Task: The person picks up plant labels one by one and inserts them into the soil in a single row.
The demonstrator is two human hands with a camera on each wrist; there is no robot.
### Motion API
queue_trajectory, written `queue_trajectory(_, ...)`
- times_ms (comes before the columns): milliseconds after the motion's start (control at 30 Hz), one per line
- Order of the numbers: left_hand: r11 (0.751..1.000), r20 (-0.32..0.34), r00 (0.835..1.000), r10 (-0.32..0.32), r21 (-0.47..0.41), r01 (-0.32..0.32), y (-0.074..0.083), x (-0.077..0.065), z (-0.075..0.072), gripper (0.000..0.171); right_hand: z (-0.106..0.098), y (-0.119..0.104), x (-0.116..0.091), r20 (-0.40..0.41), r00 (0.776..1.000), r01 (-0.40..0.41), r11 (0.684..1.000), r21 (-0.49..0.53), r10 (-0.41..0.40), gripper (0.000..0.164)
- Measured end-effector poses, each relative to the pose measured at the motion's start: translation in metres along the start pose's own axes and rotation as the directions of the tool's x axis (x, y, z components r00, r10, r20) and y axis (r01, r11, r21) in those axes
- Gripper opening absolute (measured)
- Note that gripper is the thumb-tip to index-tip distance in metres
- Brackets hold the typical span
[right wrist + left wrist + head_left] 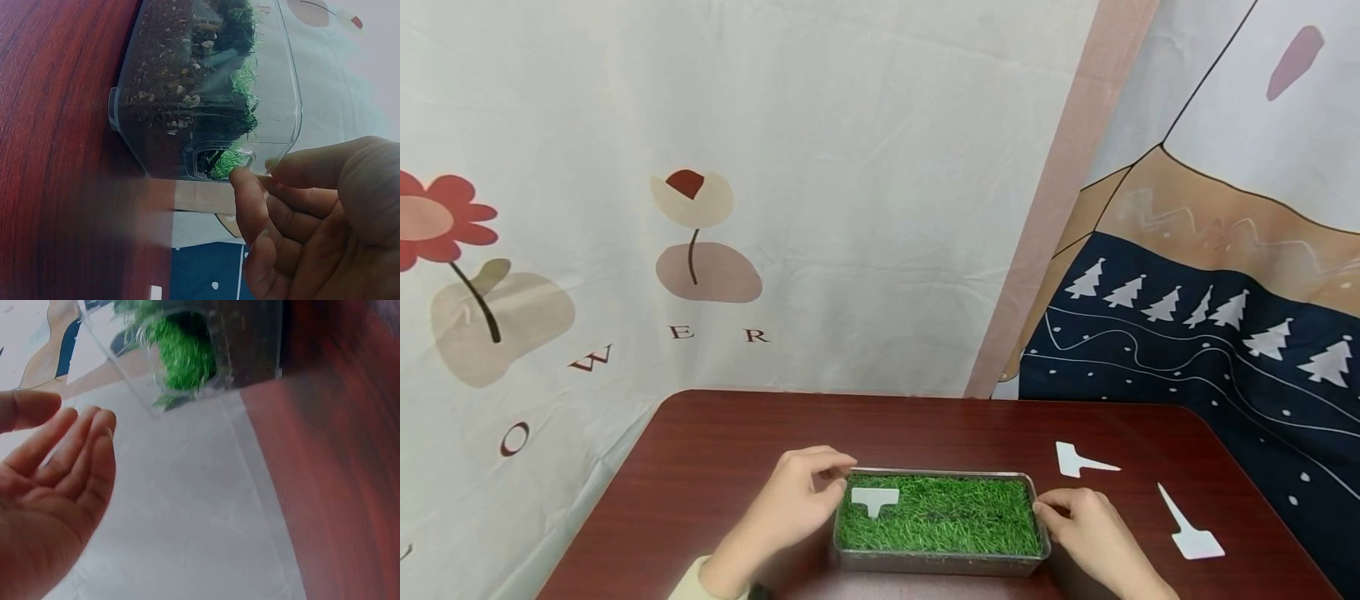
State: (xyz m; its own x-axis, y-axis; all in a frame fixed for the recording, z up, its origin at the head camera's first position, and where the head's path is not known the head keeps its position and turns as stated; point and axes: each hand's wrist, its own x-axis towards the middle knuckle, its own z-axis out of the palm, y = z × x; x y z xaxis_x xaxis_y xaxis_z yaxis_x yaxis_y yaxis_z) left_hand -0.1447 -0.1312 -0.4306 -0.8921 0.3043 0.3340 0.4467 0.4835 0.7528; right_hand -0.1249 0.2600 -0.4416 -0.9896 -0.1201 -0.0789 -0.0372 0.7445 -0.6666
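- Left hand (797,497): loosely open, holding nothing, just beside the clear box (932,564).
- Right hand (1093,531): pinches the box's right rim.
- White tag (1198,545): near the desk's (1150,437) right edge.

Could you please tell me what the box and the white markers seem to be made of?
The box looks like glossy clear plastic, perhaps glass: soil shows through its wall. The white markers look like matte plastic or card: flat, thin, evenly white.

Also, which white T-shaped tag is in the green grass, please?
The white tag beside the left hand; the other two lie on the dark red table.
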Motion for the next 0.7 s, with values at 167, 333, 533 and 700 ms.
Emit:
queue_trajectory(167,0.991,-0.114,0.988,-0.108,0.068,0.116,-0.0012,-0.0022,-0.0048,0.022,0.0000,0.0002,-0.0003,-0.003,1.000,0.007,1.000,-0.005,-0.007,0.013)
queue_trajectory(333,0.976,-0.092,0.982,-0.164,0.133,0.175,-0.0028,-0.0044,-0.0062,0.013,-0.0002,0.0009,-0.0010,0.000,1.000,0.017,1.000,-0.003,-0.017,0.013)
queue_trajectory(533,0.967,0.055,0.981,-0.189,0.186,0.175,-0.0058,-0.0067,-0.0045,0.017,-0.0007,0.0008,-0.0010,0.006,1.000,0.003,1.000,0.002,-0.003,0.011)
queue_trajectory(700,0.961,0.104,0.979,-0.174,0.237,0.146,-0.0092,-0.0085,-0.0021,0.024,0.0001,-0.0010,-0.0006,-0.003,1.000,-0.015,1.000,-0.008,0.015,0.010)
